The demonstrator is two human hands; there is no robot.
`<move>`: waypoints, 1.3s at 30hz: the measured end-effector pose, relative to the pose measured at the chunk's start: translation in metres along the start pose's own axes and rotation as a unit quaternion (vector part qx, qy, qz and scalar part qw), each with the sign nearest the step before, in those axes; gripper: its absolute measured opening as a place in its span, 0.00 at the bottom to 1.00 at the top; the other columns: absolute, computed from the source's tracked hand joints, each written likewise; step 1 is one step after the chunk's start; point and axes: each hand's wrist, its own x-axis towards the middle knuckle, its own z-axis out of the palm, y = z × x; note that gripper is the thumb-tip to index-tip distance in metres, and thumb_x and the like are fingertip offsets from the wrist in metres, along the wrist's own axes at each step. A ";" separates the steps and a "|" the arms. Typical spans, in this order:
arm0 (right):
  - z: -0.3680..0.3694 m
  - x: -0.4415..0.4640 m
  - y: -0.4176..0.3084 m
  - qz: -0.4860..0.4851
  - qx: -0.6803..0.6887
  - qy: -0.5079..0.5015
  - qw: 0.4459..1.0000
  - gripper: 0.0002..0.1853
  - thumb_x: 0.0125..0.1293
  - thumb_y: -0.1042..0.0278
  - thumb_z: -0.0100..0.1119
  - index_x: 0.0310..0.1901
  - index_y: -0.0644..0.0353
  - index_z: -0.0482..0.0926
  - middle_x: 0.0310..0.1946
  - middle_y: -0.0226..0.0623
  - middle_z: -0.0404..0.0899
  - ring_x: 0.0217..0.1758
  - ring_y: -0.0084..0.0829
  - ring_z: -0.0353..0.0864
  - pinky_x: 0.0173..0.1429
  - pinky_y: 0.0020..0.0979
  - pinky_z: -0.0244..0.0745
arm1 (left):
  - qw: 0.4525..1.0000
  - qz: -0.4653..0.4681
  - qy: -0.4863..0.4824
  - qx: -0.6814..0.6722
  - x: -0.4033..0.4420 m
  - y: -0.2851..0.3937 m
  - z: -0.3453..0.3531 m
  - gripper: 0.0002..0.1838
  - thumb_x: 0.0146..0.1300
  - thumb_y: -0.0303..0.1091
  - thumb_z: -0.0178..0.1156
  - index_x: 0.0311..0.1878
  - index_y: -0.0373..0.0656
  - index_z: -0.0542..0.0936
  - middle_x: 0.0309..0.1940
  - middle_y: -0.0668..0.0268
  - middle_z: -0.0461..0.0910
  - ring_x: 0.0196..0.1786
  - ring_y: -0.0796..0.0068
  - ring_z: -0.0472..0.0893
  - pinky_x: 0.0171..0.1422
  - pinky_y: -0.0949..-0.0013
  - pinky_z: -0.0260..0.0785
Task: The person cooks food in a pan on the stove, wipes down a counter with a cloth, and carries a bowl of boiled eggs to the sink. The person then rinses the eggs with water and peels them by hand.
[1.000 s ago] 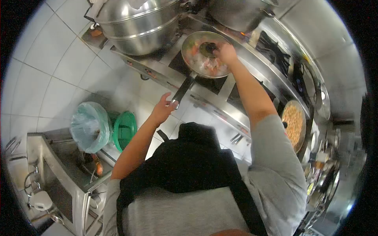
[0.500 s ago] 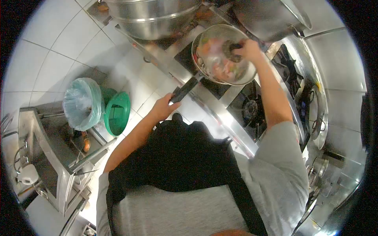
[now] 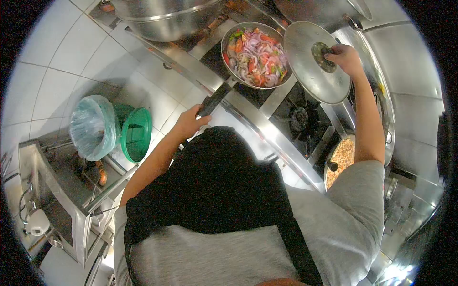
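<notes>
A frying pan (image 3: 228, 80) with a long black handle sits on the stove. Sliced onions, tomato pieces and green bits (image 3: 260, 57) fill it. My left hand (image 3: 189, 125) is closed round the end of the pan's handle. To the right of the pan, my right hand (image 3: 345, 58) grips the dark knob of a glass lid (image 3: 310, 78). The lid is tilted and held up beside the pan, its near edge close to the pan's rim.
A bare burner (image 3: 299, 119) lies right of the pan. Another pan of browned, crumbly food (image 3: 341, 157) is near my right forearm. Big metal pots (image 3: 167, 19) stand at the back. A lined bin (image 3: 93, 127) and its green lid (image 3: 136, 135) are at left, near a steel sink (image 3: 52, 186).
The lid has come off the frying pan and moved to the right in my right hand, uncovering the vegetables. My left hand has kept its hold on the handle.
</notes>
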 end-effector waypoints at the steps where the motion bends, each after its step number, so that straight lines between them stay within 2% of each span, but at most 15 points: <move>1: 0.004 0.001 -0.001 -0.017 -0.004 0.013 1.000 0.25 0.41 0.49 0.65 0.36 0.62 0.81 0.30 0.47 0.80 0.33 0.42 0.80 0.42 0.35 0.73 | 1.000 0.004 0.001 0.000 0.000 0.001 0.000 0.24 0.54 0.44 0.60 0.51 0.41 0.70 0.24 0.64 0.76 0.23 0.76 0.73 0.29 0.71 0.65; 3: 0.017 0.010 -0.002 -0.053 -0.012 0.039 0.998 0.24 0.41 0.50 0.65 0.36 0.62 0.81 0.29 0.48 0.80 0.33 0.42 0.80 0.41 0.35 0.73 | 1.000 0.001 0.005 -0.004 -0.001 0.002 0.001 0.24 0.54 0.44 0.60 0.50 0.41 0.70 0.25 0.64 0.76 0.25 0.75 0.74 0.30 0.71 0.65; 10: 0.060 0.028 -0.060 -0.079 0.030 0.021 0.996 0.24 0.39 0.50 0.65 0.35 0.60 0.81 0.28 0.49 0.79 0.33 0.44 0.80 0.42 0.37 0.74 | 0.999 0.022 0.030 0.021 -0.004 -0.002 0.003 0.21 0.55 0.44 0.60 0.46 0.40 0.71 0.26 0.60 0.78 0.29 0.70 0.77 0.37 0.68 0.67; 13: 0.098 0.040 -0.079 -0.093 0.045 0.029 0.994 0.24 0.38 0.50 0.66 0.35 0.59 0.81 0.29 0.49 0.79 0.34 0.44 0.80 0.44 0.37 0.75 | 0.999 -0.019 0.011 0.048 -0.010 0.009 0.003 0.23 0.55 0.44 0.59 0.48 0.39 0.71 0.28 0.58 0.79 0.34 0.69 0.79 0.42 0.67 0.68; 17: 0.133 0.047 -0.104 -0.070 0.055 -0.010 0.996 0.24 0.37 0.50 0.67 0.34 0.61 0.81 0.30 0.50 0.79 0.34 0.44 0.80 0.44 0.38 0.75 | 0.999 0.000 0.019 0.035 -0.014 0.005 0.006 0.26 0.55 0.45 0.59 0.53 0.39 0.69 0.33 0.55 0.79 0.38 0.65 0.79 0.46 0.67 0.67; 20: 0.156 0.060 -0.104 -0.100 0.035 0.006 0.994 0.25 0.36 0.50 0.67 0.32 0.63 0.81 0.29 0.51 0.79 0.34 0.44 0.80 0.43 0.37 0.76 | 0.999 0.003 0.016 0.048 -0.012 0.001 0.006 0.30 0.55 0.47 0.59 0.56 0.39 0.67 0.39 0.53 0.78 0.42 0.63 0.78 0.50 0.67 0.67; 23: 0.162 0.069 -0.104 -0.063 0.039 0.003 0.997 0.25 0.36 0.50 0.68 0.31 0.65 0.81 0.28 0.52 0.79 0.33 0.44 0.80 0.43 0.37 0.76 | 0.999 0.009 0.019 0.035 -0.017 0.002 0.006 0.33 0.54 0.50 0.59 0.58 0.40 0.65 0.43 0.52 0.76 0.46 0.61 0.76 0.52 0.66 0.66; 26: 0.149 0.061 -0.113 -0.071 0.025 0.000 0.997 0.24 0.36 0.50 0.69 0.29 0.64 0.81 0.26 0.50 0.79 0.31 0.44 0.80 0.42 0.37 0.76 | 1.000 0.001 0.015 0.011 -0.019 -0.007 0.008 0.35 0.54 0.52 0.59 0.61 0.42 0.63 0.44 0.52 0.75 0.47 0.61 0.75 0.51 0.66 0.66; 29: 0.158 0.072 -0.105 -0.080 -0.003 -0.060 0.995 0.30 0.36 0.45 0.69 0.36 0.62 0.81 0.37 0.53 0.78 0.40 0.45 0.79 0.46 0.39 0.74 | 1.000 -0.021 0.010 -0.001 -0.028 -0.019 0.004 0.35 0.55 0.51 0.58 0.63 0.46 0.61 0.44 0.52 0.75 0.43 0.66 0.76 0.46 0.67 0.68; 31: 0.164 0.070 -0.100 -0.114 -0.025 0.009 0.993 0.34 0.38 0.41 0.67 0.43 0.62 0.78 0.44 0.54 0.74 0.48 0.46 0.75 0.52 0.41 0.70 | 0.997 -0.059 -0.007 -0.049 -0.044 -0.025 -0.003 0.35 0.56 0.50 0.57 0.64 0.48 0.59 0.43 0.53 0.75 0.40 0.70 0.75 0.42 0.69 0.68; 34: 0.096 0.026 -0.145 -0.138 0.027 0.084 0.987 0.37 0.47 0.38 0.61 0.53 0.59 0.71 0.55 0.52 0.66 0.58 0.49 0.65 0.60 0.44 0.62 | 0.977 -0.064 0.033 -0.199 -0.082 -0.069 -0.008 0.34 0.59 0.49 0.55 0.66 0.51 0.55 0.44 0.56 0.75 0.39 0.75 0.74 0.35 0.71 0.67; 36: 0.082 0.017 -0.151 -0.198 0.044 0.207 0.957 0.32 0.52 0.44 0.60 0.53 0.58 0.71 0.52 0.50 0.69 0.57 0.48 0.66 0.60 0.43 0.61 | 0.949 -0.135 0.084 -0.271 -0.119 -0.111 -0.004 0.33 0.61 0.50 0.50 0.67 0.52 0.52 0.47 0.57 0.74 0.40 0.73 0.73 0.36 0.71 0.66; 37: 0.069 0.002 -0.163 -0.236 0.076 0.250 0.936 0.30 0.52 0.48 0.61 0.54 0.56 0.71 0.50 0.50 0.70 0.55 0.48 0.67 0.59 0.41 0.61 | 0.944 -0.178 0.102 -0.257 -0.138 -0.150 0.004 0.32 0.63 0.53 0.45 0.67 0.52 0.54 0.49 0.57 0.72 0.43 0.70 0.72 0.40 0.69 0.66; 38: 0.057 -0.006 -0.172 -0.274 0.100 0.251 0.923 0.28 0.53 0.52 0.61 0.54 0.57 0.72 0.48 0.49 0.72 0.53 0.46 0.68 0.59 0.40 0.61 | 0.945 -0.200 0.121 -0.230 -0.162 -0.168 0.012 0.33 0.63 0.57 0.43 0.67 0.52 0.55 0.52 0.57 0.71 0.48 0.65 0.71 0.46 0.63 0.65; 39: 0.042 -0.025 -0.194 -0.262 0.146 0.225 0.927 0.22 0.56 0.63 0.60 0.53 0.57 0.73 0.49 0.41 0.71 0.53 0.35 0.70 0.57 0.34 0.65 | 0.942 -0.182 0.142 -0.245 -0.178 -0.220 0.033 0.34 0.62 0.60 0.42 0.66 0.51 0.57 0.55 0.58 0.70 0.54 0.63 0.69 0.53 0.61 0.63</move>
